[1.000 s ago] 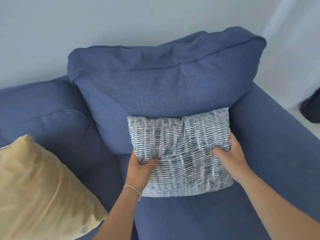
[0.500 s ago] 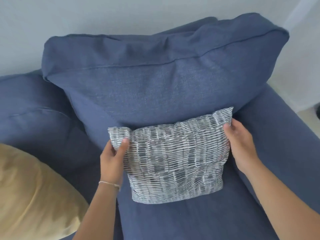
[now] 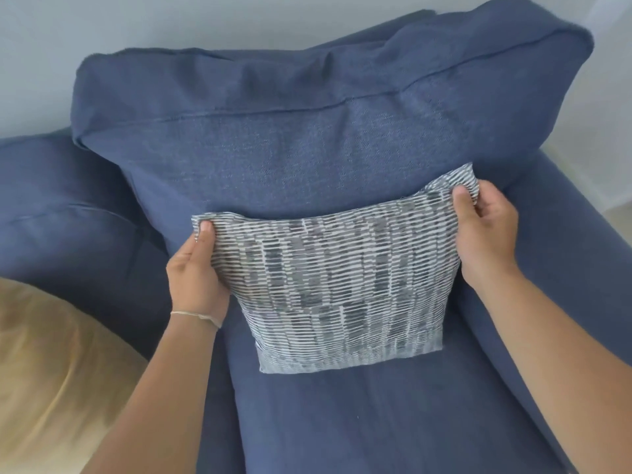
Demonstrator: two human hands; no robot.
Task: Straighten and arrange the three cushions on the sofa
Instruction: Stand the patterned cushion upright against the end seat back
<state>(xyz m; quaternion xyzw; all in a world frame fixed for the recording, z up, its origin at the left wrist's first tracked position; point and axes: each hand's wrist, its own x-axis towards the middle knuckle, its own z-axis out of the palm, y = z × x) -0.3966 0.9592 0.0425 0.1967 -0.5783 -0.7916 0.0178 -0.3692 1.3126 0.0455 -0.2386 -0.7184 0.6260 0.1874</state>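
- On the blue sofa (image 3: 393,422) seat, near the middle of the view, stands the grey-and-white striped cushion (image 3: 335,289), its lower edge on the seat and its back leaning against the big blue back cushion (image 3: 307,131).
- At the striped cushion's upper left corner, the left hand (image 3: 196,271) pinches the fabric, thumb on the front face and the other fingers hidden behind it.
- At the upper right corner, the right hand (image 3: 485,227) is closed on the fabric in the same way, thumb pressed on the front near the top edge, fingers curled round the corner.
- Between the two hands the top edge is drawn out fairly straight, the right corner sitting higher and farther than the left.
- Around the left wrist lies a thin pale bracelet (image 3: 196,315).
- Low at the near left, a tan cushion (image 3: 51,371) lies blurred on the seat, well apart from the striped one.
- To the right, the sofa's padded arm (image 3: 564,268) runs just beside the right hand.
- Beyond the back cushion rises a pale wall (image 3: 171,18).
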